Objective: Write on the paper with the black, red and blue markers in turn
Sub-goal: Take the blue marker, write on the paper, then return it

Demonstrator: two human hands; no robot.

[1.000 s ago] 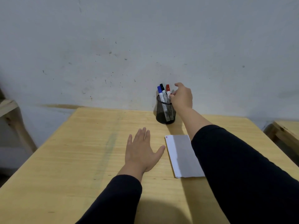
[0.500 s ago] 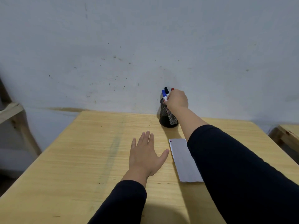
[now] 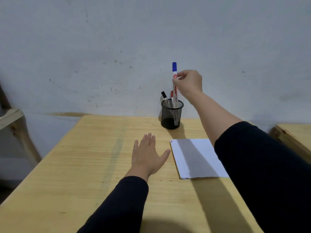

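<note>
Pinching the blue marker [image 3: 174,76], the right hand [image 3: 189,83] hovers above the holder [image 3: 171,115].

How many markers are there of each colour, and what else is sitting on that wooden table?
Blue marker, held by the right hand over the holder: 1
Black marker, in the holder: 1
Red marker, in the holder: 1
Mesh pen holder: 1
Paper: 1
Total: 5 things, 3 of them markers.

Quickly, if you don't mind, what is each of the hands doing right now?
Left hand: open, flat on the table, holding nothing.
Right hand: closed on the blue marker, lifted above the mesh pen cup.
</note>
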